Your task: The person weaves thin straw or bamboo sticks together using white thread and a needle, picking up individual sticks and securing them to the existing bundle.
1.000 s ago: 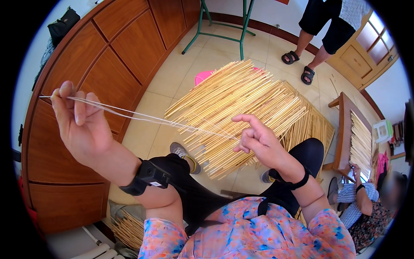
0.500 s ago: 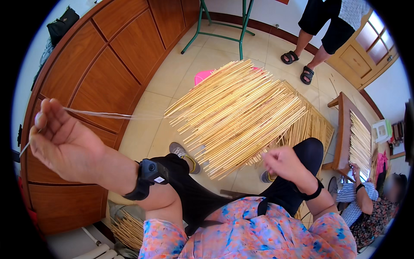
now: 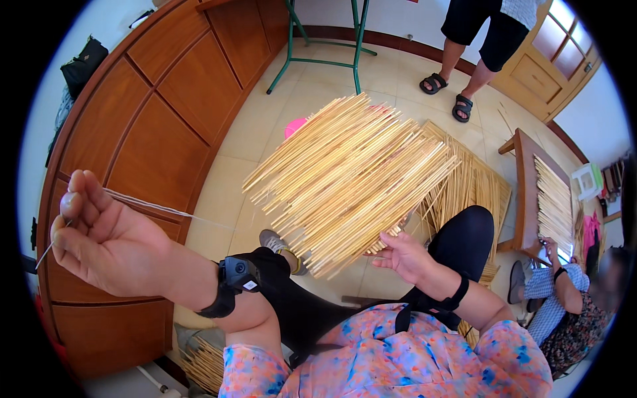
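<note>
Brt rm; door glass w/ glare; edges bent.

Includes a brown cabinet at left, a black bag near it, green metal legs and a wooden door at upper right.

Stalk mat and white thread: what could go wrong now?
The white thread stretches from the left hand toward the stalk mat, so it might snag on uneven ends. The thin needle pokes out of that hand and could prick someone. The right hand grips the mat's edge, so some stalks might bend.
</note>
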{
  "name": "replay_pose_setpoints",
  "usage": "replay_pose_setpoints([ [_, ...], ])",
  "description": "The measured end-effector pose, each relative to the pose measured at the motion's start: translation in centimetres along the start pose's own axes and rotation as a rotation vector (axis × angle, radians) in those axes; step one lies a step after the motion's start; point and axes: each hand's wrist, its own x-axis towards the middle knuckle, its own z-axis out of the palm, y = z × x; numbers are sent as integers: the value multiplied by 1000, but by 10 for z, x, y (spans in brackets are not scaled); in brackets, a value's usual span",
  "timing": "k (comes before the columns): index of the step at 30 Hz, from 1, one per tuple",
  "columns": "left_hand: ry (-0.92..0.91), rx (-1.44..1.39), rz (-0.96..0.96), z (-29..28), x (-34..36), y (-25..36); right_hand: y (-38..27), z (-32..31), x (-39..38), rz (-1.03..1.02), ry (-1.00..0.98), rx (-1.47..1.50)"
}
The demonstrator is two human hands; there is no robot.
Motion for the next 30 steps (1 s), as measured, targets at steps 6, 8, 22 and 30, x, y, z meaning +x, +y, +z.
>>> replay_pose_setpoints([
  [6, -114, -88, -129, 2, -1, 6, -58, -43, -3, 30, 4, -266],
  [8, -118, -133, -188, 12, -4, 12, -90, -60, -5, 2, 68, -348],
  [22, -14, -1306, -523, 43, 10, 117, -125, -75, 20, -202, 325, -571],
  [30, -134, -1182, -479, 47, 28, 130, -132, -76, 32, -234, 365, -574],
])
